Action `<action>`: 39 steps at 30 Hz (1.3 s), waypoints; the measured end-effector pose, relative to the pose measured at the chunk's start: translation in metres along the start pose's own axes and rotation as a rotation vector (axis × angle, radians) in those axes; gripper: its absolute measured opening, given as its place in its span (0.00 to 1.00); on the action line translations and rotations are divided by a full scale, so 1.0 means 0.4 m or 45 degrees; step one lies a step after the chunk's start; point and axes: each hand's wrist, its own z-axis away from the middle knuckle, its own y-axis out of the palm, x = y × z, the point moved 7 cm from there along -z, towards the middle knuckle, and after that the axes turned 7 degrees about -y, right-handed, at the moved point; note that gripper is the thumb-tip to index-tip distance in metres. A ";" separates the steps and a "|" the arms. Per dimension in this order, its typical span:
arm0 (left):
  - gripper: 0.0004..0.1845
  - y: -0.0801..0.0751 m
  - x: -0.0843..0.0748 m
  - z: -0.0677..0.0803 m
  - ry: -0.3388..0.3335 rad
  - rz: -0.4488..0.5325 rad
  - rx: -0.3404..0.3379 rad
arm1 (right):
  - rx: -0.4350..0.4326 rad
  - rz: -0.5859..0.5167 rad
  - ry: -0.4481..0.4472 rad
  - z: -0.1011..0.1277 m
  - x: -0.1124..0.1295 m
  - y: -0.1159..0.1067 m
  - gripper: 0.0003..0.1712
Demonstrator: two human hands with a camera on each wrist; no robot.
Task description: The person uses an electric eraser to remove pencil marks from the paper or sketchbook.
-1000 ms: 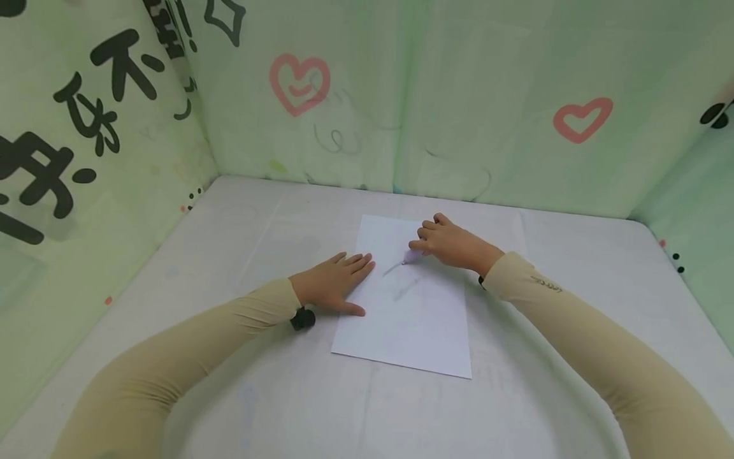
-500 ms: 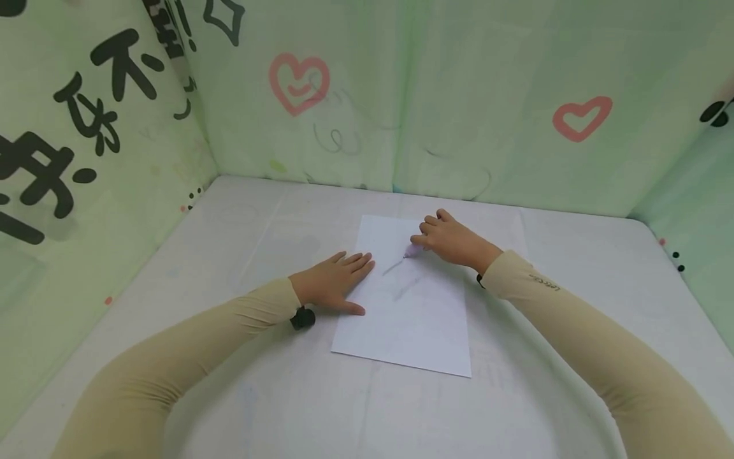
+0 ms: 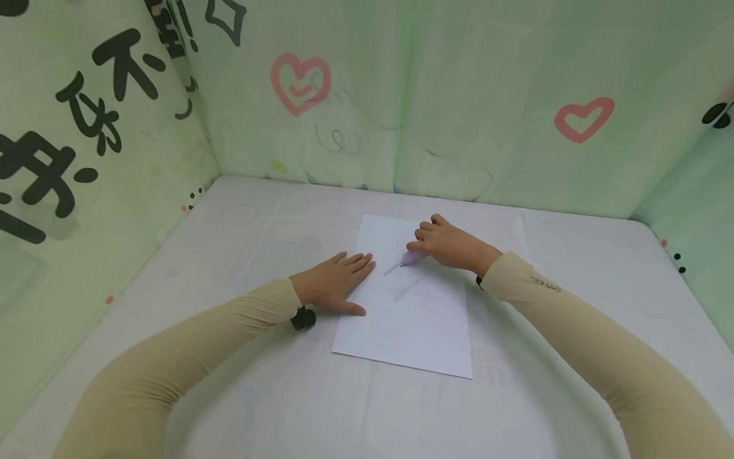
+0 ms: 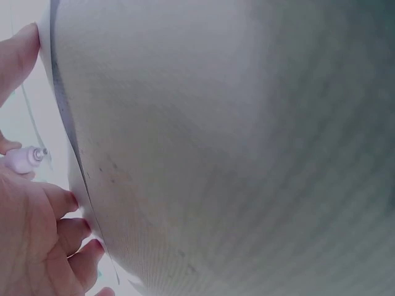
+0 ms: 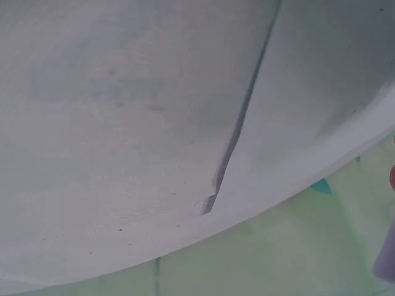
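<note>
A white sheet of paper (image 3: 401, 338) lies on the table. My left hand (image 3: 332, 284) rests flat on its left edge, fingers spread. My right hand (image 3: 453, 245) grips a lilac pen (image 3: 410, 258) over the upper part of the sheet, its tip down at the end of a short grey slanted line (image 3: 392, 270). A fainter grey streak shows below that line. In the left wrist view the pen (image 4: 23, 160) has a narrow metal tip, and part of the left hand (image 4: 37, 240) shows. The right wrist view catches only the pen's lilac end (image 5: 387, 262) and a sliver of fingertip.
A white cloth covers the table (image 3: 275, 395). Green fabric walls (image 3: 482, 76) with hearts and dark lettering stand at the back and both sides. Black wrist cameras sit below the cuffs, the left one (image 3: 302, 318) plainly visible.
The right hand with the pen first shifted slightly up and away, then came back down and left along the grey line. My left hand and the paper have stayed put.
</note>
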 end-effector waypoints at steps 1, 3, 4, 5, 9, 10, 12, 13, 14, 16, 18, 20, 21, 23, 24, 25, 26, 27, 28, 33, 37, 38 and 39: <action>0.52 -0.001 0.000 0.001 -0.001 0.002 -0.001 | 0.003 0.006 -0.004 -0.001 0.002 -0.001 0.12; 0.52 -0.002 0.001 0.002 0.003 0.006 -0.008 | -0.007 0.028 0.007 0.000 0.001 -0.006 0.11; 0.52 -0.002 0.002 0.002 0.004 0.006 -0.013 | -0.011 0.040 0.022 0.001 -0.001 -0.007 0.11; 0.52 -0.001 0.002 0.001 0.005 0.005 -0.013 | -0.010 0.048 0.037 0.001 -0.004 -0.007 0.11; 0.53 0.005 0.002 0.000 0.007 0.002 -0.007 | 0.003 0.017 0.019 0.001 -0.001 -0.008 0.11; 0.53 0.005 0.002 0.000 0.007 0.002 -0.009 | 0.003 0.000 0.007 -0.001 0.001 -0.009 0.11; 0.53 0.003 0.003 0.001 0.003 -0.003 -0.012 | 0.001 -0.004 0.002 -0.003 0.003 -0.009 0.11; 0.52 0.002 0.002 0.002 0.002 -0.003 -0.016 | 0.000 0.006 0.010 -0.004 0.001 -0.008 0.11; 0.52 0.000 0.002 0.003 0.003 0.000 -0.018 | 0.001 0.021 0.024 -0.005 -0.002 -0.006 0.11; 0.52 -0.002 0.001 0.004 0.006 -0.002 -0.018 | 0.009 0.037 0.046 -0.004 -0.005 -0.004 0.10; 0.52 -0.002 -0.001 0.004 0.014 0.010 -0.019 | 0.020 0.034 0.034 -0.004 -0.003 -0.002 0.11; 0.52 -0.002 -0.001 0.004 0.016 0.008 -0.018 | 0.019 0.013 0.002 -0.004 0.002 -0.003 0.12; 0.52 -0.002 0.000 0.004 0.014 0.002 -0.019 | 0.017 0.011 -0.009 -0.005 0.003 -0.005 0.12; 0.52 -0.002 0.001 0.004 0.007 -0.001 -0.019 | 0.009 0.030 -0.009 -0.006 0.001 -0.004 0.11; 0.52 -0.002 0.002 0.004 0.001 -0.004 -0.014 | 0.007 0.042 0.002 -0.006 -0.001 -0.004 0.11; 0.52 -0.002 0.002 0.003 -0.001 -0.007 -0.014 | 0.008 0.045 0.015 -0.006 -0.003 -0.003 0.11; 0.52 -0.002 0.002 0.003 0.001 0.001 -0.014 | 0.014 0.045 0.024 -0.005 -0.005 -0.002 0.11; 0.52 -0.001 0.002 0.003 0.001 0.005 -0.010 | 0.023 0.041 0.024 -0.005 -0.005 0.000 0.11; 0.52 0.000 0.002 0.002 0.000 0.009 -0.005 | 0.030 0.029 0.018 -0.005 -0.004 0.001 0.11; 0.52 0.002 0.002 0.001 -0.010 -0.006 0.004 | 0.045 0.018 0.010 -0.009 0.000 0.000 0.11; 0.52 -0.003 -0.002 0.003 -0.004 0.013 0.001 | 0.049 0.014 0.022 -0.009 0.001 -0.002 0.12; 0.52 -0.003 -0.002 0.003 -0.005 0.013 0.006 | 0.047 0.003 0.010 -0.009 0.003 -0.003 0.12; 0.52 -0.003 -0.003 0.003 -0.008 0.013 0.010 | 0.047 -0.005 -0.004 -0.010 0.006 -0.003 0.12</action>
